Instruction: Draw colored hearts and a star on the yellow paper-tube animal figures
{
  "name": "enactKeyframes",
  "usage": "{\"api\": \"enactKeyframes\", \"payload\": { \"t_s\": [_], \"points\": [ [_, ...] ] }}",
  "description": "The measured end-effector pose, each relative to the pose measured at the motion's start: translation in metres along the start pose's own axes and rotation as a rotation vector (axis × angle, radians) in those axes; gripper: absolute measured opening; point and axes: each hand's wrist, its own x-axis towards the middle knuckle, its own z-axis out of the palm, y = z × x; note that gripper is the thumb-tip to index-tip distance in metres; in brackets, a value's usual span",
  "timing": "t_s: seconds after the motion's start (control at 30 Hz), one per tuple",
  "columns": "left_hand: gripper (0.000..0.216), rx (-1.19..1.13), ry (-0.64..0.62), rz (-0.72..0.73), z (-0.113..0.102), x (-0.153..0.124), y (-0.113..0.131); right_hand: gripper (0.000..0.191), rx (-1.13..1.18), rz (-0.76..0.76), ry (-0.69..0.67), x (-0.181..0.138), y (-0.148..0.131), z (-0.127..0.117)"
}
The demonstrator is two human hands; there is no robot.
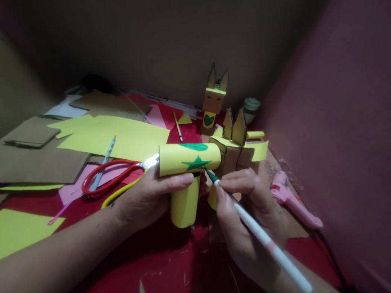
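My left hand is closed around a yellow paper tube held sideways, its thumb along the lower edge. Green drawings, a star and part of another shape, mark the tube. A second yellow tube points down beneath it; whether the two are joined is hidden. My right hand grips a white marker with a green tip, which touches or nearly touches the star's lower right point. Just beyond the tube's right end is a cardboard piece with pointed ears.
Behind stands a cardboard animal figure with a green heart. Red-handled scissors, a pencil, yellow paper and cardboard sheets lie left. A pink glue gun lies right, by the pink wall.
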Motion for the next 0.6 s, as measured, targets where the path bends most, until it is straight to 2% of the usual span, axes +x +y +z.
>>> {"api": "enactKeyframes", "payload": {
  "t_s": [0.27, 0.6],
  "points": [
    [0.027, -0.037, -0.060, 0.042, 0.0015, 0.0006, 0.0012, 0.022, 0.014, -0.015, 0.014, 0.0001, -0.0008, -0.0002],
    [0.026, -0.008, -0.032, 0.027, 0.0028, 0.0004, 0.0010, 0.023, 0.011, -0.019, 0.003, 0.0003, -0.0001, 0.0000]
  ]
}}
